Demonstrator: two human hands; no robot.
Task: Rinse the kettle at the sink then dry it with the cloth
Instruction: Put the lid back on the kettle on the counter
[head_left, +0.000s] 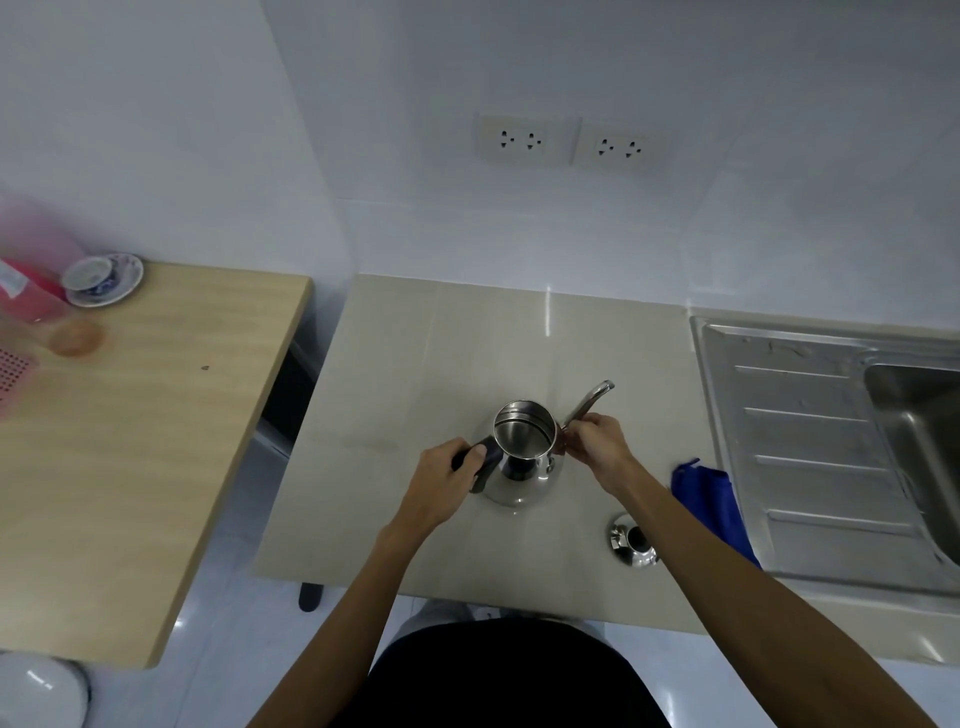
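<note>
A shiny steel kettle (522, 457) with a long curved spout stands upright and lidless on the beige counter (426, 374). My left hand (452, 480) grips its black handle on the left side. My right hand (597, 441) pinches the base of the spout on the right side. The kettle's lid (634, 540) lies on the counter to the right, partly behind my right forearm. A blue cloth (706, 493) lies beside the sink's edge. The steel sink (914, 415) with its ribbed draining board is at the far right.
A wooden table (156, 415) stands to the left, separated from the counter by a gap, with a cup and saucer (101, 278), a pink container and a glass on it. Two wall sockets (571, 141) sit above the counter. A white round object (39, 691) is at the bottom left.
</note>
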